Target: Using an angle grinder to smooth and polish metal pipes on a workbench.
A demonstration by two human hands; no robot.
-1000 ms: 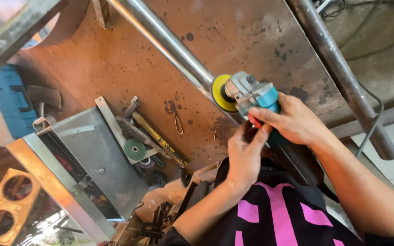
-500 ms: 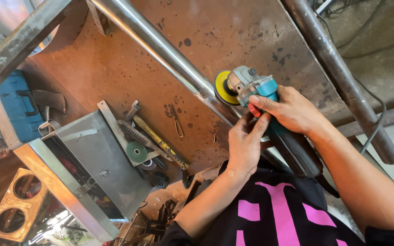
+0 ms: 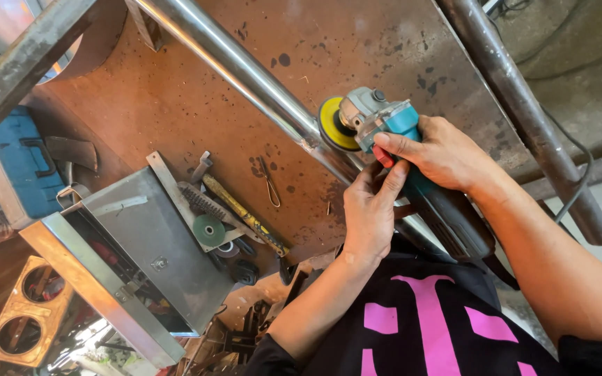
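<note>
Fingers [image 3: 393, 143] around grinder [image 3: 391, 125], disc [image 3: 332, 124] ahead

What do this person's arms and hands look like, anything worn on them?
Both hands, the left hand and the right hand, are bare: no gloves, and no rings or watch that I can see. The forearms are uncovered, with black sleeves ending around the elbows. The black shirt carries bold pink markings.

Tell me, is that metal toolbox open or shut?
Open: the metal toolbox has its lid swung back, and tools show inside along its edge.
</note>
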